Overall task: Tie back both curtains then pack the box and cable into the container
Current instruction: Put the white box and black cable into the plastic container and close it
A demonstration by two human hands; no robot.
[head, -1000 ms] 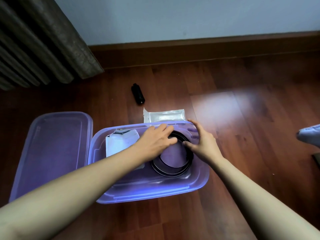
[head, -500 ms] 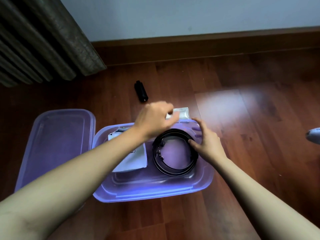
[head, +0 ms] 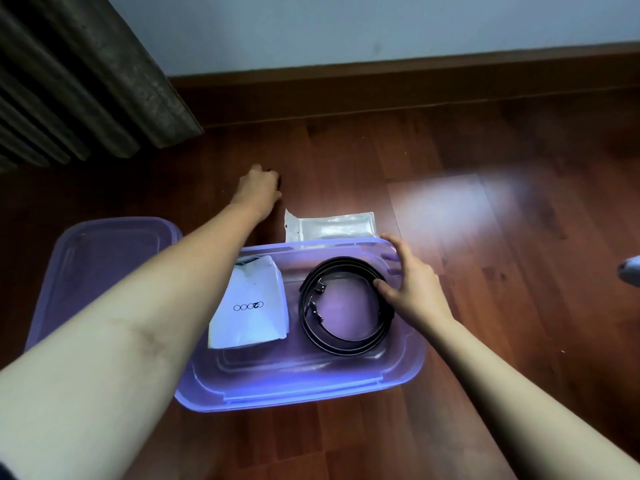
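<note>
Head view: black coiled cable (head: 346, 345) lies in purple container (head: 301, 393)

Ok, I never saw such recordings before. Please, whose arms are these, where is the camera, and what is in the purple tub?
No machine here: a person wears one camera on the head, looking down at their own arms. The left hand stretches over a small black object on the floor; any grip is hidden. The right hand touches a coiled black cable inside the purple container, beside a white box. The lid lies left; a clear plastic packet lies behind.
</note>
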